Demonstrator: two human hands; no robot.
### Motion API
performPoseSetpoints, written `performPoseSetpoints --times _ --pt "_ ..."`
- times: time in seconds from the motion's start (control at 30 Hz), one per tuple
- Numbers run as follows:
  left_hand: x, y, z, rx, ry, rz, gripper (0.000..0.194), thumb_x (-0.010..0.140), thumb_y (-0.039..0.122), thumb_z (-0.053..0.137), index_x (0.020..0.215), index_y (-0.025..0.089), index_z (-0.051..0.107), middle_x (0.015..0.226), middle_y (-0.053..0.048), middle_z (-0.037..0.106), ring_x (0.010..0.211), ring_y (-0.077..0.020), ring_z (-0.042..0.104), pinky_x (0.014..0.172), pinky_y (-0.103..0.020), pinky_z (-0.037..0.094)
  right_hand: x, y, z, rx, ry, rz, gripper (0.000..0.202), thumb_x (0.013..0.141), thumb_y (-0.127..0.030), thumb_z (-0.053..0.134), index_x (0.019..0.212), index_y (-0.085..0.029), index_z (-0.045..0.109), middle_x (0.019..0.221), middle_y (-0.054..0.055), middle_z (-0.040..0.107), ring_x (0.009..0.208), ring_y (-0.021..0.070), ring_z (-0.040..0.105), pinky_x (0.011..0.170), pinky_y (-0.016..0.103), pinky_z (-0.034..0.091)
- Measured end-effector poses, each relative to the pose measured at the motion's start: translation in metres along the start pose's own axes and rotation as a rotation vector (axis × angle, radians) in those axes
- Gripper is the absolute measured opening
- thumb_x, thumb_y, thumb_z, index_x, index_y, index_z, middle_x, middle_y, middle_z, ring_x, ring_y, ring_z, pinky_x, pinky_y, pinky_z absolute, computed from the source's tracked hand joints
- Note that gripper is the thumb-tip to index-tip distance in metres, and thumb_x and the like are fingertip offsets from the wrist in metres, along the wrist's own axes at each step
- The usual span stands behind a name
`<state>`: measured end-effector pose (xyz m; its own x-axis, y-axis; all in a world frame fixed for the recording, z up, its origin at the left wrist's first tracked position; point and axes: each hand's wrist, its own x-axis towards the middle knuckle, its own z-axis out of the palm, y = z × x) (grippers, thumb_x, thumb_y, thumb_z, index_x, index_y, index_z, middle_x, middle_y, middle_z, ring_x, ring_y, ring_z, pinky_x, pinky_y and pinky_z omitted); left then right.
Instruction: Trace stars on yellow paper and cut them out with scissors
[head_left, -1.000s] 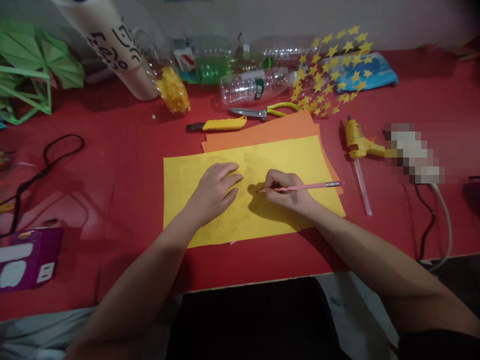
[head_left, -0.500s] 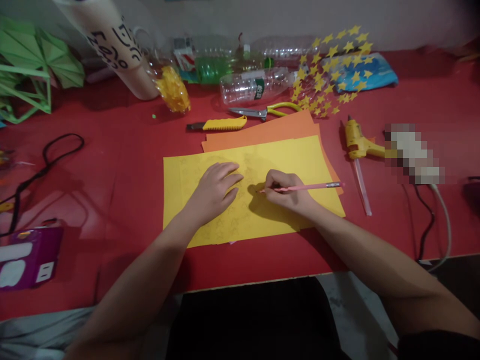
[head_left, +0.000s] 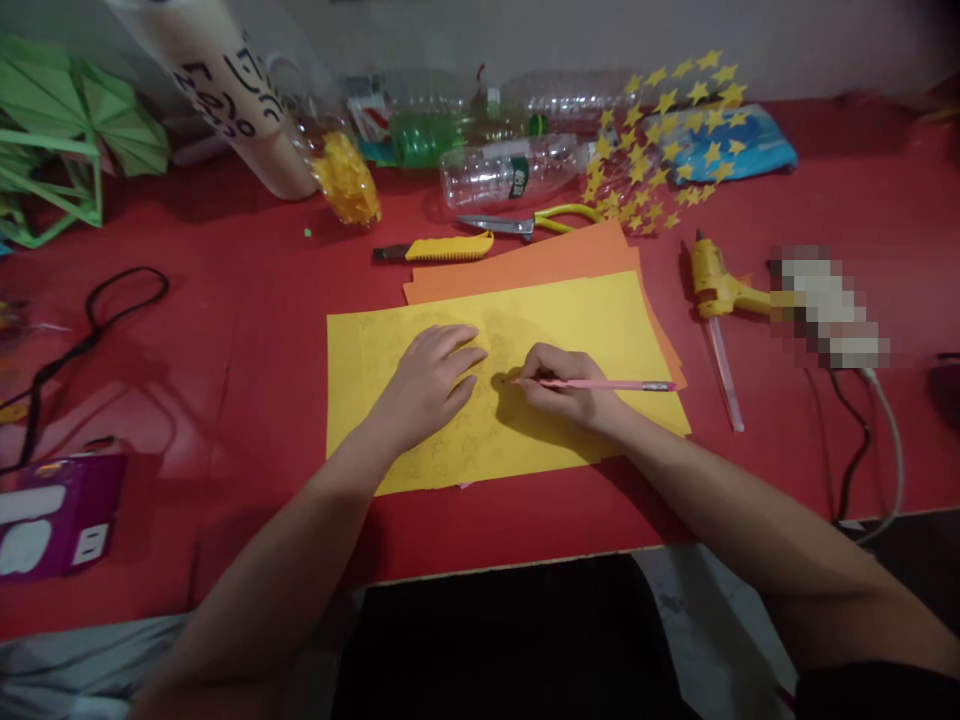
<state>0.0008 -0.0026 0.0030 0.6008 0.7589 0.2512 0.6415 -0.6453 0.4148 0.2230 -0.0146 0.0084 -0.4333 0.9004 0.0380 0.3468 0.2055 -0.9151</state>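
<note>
On yellow paper sheet, right hand pinches slim pink pencil, likely light, stiff, best gripped near tip; left hand loosely open.

A red table carries yellow paper, scissors, a cutter and a glue gun.

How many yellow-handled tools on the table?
3: knife beyond the orange paper; scissors by a clear bottle; glue gun right of the papers. More may hide at left edge.
</note>
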Motion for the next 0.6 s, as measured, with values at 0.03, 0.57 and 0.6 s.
performPoseSetpoints --times 0.03,0.57,0.6 --pt "0.0 -0.0001 0.0 -0.001 -0.002 -0.001 0.022 0.092 0.02 0.047 0.108 0.017 0.062 0.126 -0.015 0.06 0.118 -0.0284 0.055 0.102 -0.05 0.044 -0.0003 -0.0009 0.0004 -0.006 -0.002 0.009 0.012 0.079 -0.022 0.053 0.069 -0.022 0.046 0.058 -0.005 0.043 0.052 0.0089 0.035 0.049 0.026 0.026" --pt "0.0007 0.0009 -0.0018 -0.011 -0.023 -0.011 0.021 0.093 0.02 0.047 0.108 0.017 0.061 0.126 -0.014 0.06 0.118 -0.0283 0.054 0.102 -0.051 0.043 -0.0029 -0.0077 0.0049 -0.072 -0.009 0.136 0.012 0.081 -0.03 0.053 0.072 -0.022 0.05 0.061 -0.002 0.05 0.057 0.0118 0.042 0.051 0.027 0.031" --pt "0.0007 0.001 -0.002 -0.011 -0.024 -0.011 0.021 0.093 0.02 0.046 0.108 0.017 0.061 0.126 -0.015 0.059 0.119 -0.0283 0.054 0.103 -0.051 0.043 -0.0029 -0.0075 0.0046 -0.067 -0.007 0.135 0.012 0.081 -0.029 0.053 0.072 -0.022 0.049 0.061 -0.002 0.05 0.057 0.0115 0.042 0.051 0.027 0.031"
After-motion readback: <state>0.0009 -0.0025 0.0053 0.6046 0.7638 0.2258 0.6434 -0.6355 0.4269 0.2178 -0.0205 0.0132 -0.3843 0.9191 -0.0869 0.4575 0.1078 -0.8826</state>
